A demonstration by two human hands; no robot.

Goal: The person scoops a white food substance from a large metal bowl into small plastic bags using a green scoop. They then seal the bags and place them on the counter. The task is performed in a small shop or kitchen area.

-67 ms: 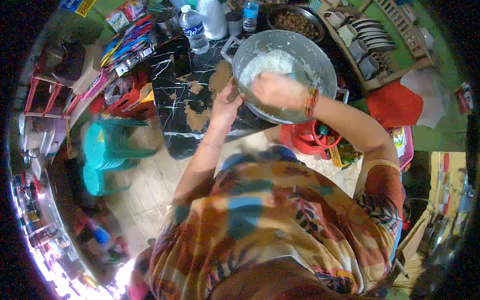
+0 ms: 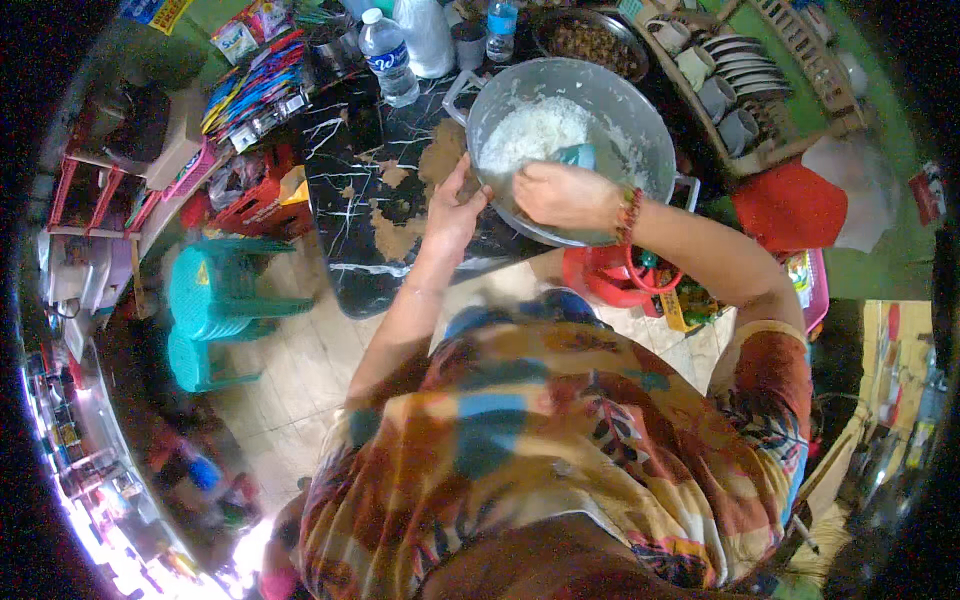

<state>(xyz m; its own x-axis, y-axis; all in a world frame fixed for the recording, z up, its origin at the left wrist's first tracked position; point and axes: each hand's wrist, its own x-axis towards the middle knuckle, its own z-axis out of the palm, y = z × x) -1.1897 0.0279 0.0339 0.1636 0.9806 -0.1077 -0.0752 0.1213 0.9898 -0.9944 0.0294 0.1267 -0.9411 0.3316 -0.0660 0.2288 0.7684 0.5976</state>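
A large silver metal pot (image 2: pixel 655 130) stands on the black marble-patterned table (image 2: pixel 350 240). White cooked rice (image 2: pixel 540 128) lies inside it, with grains stuck along the wall. My left hand (image 2: pixel 455 215) grips the pot's near-left side, fingers and thumb at the rim. Over the pot's near part, my right hand (image 2: pixel 565 195) is closed on a teal plastic utensil (image 2: pixel 577 155). Only a rounded end of it shows beyond the fingers, against the rice; the rest is hidden by the hand.
Water bottles (image 2: pixel 388 60) and a pan of brown food (image 2: pixel 590 45) stand behind the pot. A dish rack (image 2: pixel 745 70) with plates and mugs is at the far right. A red bucket (image 2: pixel 605 280) sits below the table edge; teal stools (image 2: pixel 215 290) stand left.
My right hand, blurred before, is now sharp and slightly lower and to the right. More of the teal utensil shows. My left hand stays at the rim.
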